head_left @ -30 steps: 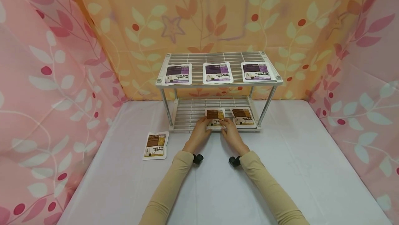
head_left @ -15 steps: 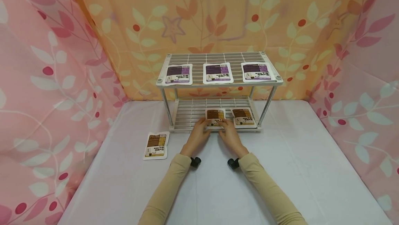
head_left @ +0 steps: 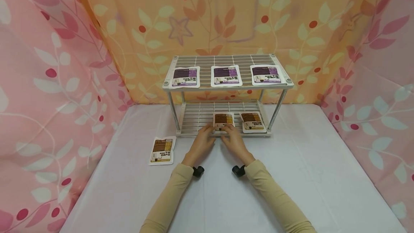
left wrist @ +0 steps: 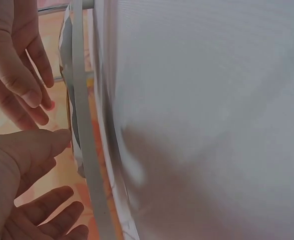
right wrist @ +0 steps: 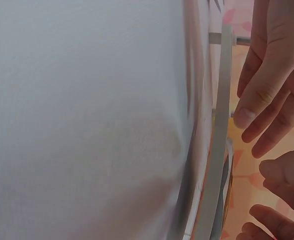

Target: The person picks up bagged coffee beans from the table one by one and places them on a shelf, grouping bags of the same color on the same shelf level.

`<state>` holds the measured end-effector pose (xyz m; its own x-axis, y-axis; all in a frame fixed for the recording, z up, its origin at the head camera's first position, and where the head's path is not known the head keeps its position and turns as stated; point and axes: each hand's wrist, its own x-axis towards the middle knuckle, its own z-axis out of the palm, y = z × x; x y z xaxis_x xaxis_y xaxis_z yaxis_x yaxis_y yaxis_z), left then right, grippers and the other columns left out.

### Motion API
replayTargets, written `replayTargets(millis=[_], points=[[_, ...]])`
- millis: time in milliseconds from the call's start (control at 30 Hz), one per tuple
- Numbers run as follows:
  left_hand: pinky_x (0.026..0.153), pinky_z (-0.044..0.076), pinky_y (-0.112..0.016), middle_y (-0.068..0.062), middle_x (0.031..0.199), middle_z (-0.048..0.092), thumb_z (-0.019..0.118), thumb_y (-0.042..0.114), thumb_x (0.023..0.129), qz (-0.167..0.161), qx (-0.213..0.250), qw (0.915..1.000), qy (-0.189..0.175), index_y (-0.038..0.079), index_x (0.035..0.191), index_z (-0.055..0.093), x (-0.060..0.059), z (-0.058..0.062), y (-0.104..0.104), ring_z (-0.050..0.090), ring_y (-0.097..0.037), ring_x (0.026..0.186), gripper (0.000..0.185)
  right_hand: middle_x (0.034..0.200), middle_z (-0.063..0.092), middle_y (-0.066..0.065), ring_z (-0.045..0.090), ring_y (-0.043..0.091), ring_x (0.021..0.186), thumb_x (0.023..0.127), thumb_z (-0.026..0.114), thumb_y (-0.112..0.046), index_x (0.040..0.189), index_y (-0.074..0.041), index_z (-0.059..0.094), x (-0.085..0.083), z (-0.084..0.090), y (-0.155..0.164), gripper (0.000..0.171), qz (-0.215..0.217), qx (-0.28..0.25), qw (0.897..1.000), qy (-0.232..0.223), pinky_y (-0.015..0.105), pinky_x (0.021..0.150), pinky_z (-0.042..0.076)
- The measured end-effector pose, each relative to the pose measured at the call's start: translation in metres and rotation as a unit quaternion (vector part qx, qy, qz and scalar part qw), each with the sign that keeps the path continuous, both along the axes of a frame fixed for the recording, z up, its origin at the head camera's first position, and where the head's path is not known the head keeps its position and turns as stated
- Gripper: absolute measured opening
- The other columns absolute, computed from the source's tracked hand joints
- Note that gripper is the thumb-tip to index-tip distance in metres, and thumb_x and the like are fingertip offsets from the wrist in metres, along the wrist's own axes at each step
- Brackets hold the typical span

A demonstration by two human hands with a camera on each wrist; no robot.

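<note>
A flat white pouch with a brown and yellow label (head_left: 223,118) lies mid-front on the lower shelf of the wire rack. At its front left is my left hand (head_left: 201,142), fingers loosely spread. My right hand (head_left: 236,141) is over its front right edge, fingers relaxed. Neither hand grips the pouch; whether a fingertip still touches it I cannot tell. In the left wrist view, the left hand (left wrist: 22,185) has its thumb near the shelf edge. The right wrist view has the right hand (right wrist: 286,185) partly cut off. A matching brown pouch (head_left: 253,121) lies to the right.
The two-tier white wire rack (head_left: 226,88) stands at the back of the table (head_left: 291,175). Three pouches with purple labels, one in the middle (head_left: 226,75), lie along its top. Another brown pouch (head_left: 162,150) lies on the tablecloth at left. Patterned cloth (head_left: 155,17) surrounds the table.
Both hands have drawn back slightly from the middle brown pouch, toward the front and left, and their fingers have loosened. The pouch stays in place on the lower shelf.
</note>
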<state>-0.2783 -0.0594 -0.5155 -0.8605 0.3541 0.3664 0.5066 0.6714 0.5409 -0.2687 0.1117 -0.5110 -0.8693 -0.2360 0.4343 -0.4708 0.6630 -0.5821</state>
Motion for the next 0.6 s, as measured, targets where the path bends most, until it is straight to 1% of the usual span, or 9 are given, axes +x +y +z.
replayTargets(millis=[133, 333, 500, 600], points=[[0.101, 0.039, -0.049, -0.025, 0.131, 0.048, 0.068, 0.005, 0.081, 0.002, -0.007, 0.9999, -0.009, -0.002, 0.124, 0.055, 0.004, -0.001, -0.007, 0.045, -0.04, 0.121, 0.045, 0.129, 0.049, 0.026, 0.045, 0.044, 0.118, 0.082, 0.065, -0.001, 0.119, 0.004, 0.059, 0.003, 0.002, -0.006, 0.038, 0.015, -0.012, 1.0, -0.018, 0.057, 0.096, 0.038], [0.103, 0.037, -0.05, -0.024, 0.135, 0.045, 0.067, 0.009, 0.083, 0.013, -0.018, 0.9993, -0.031, -0.001, 0.125, 0.054, 0.007, 0.0, -0.018, 0.042, -0.04, 0.124, 0.044, 0.13, 0.048, 0.026, 0.043, 0.042, 0.122, 0.082, 0.064, 0.0, 0.12, 0.005, 0.057, 0.005, -0.001, -0.016, 0.039, 0.04, -0.028, 0.998, -0.042, 0.056, 0.099, 0.037], [0.103, 0.036, -0.05, -0.023, 0.136, 0.044, 0.067, 0.012, 0.084, 0.016, -0.031, 0.9985, -0.042, 0.003, 0.127, 0.053, 0.012, 0.002, -0.027, 0.041, -0.039, 0.126, 0.046, 0.129, 0.049, 0.025, 0.044, 0.041, 0.121, 0.083, 0.063, -0.003, 0.122, 0.002, 0.057, 0.006, -0.003, -0.024, 0.039, 0.055, -0.018, 0.997, -0.053, 0.055, 0.098, 0.038], [0.104, 0.035, -0.049, -0.023, 0.136, 0.044, 0.067, 0.012, 0.084, 0.016, -0.032, 0.9983, -0.046, 0.006, 0.128, 0.053, 0.016, 0.002, -0.033, 0.041, -0.038, 0.126, 0.047, 0.128, 0.049, 0.026, 0.044, 0.043, 0.121, 0.084, 0.063, -0.003, 0.121, 0.002, 0.057, 0.008, -0.004, -0.029, 0.039, 0.066, -0.018, 0.996, -0.053, 0.055, 0.098, 0.038]])
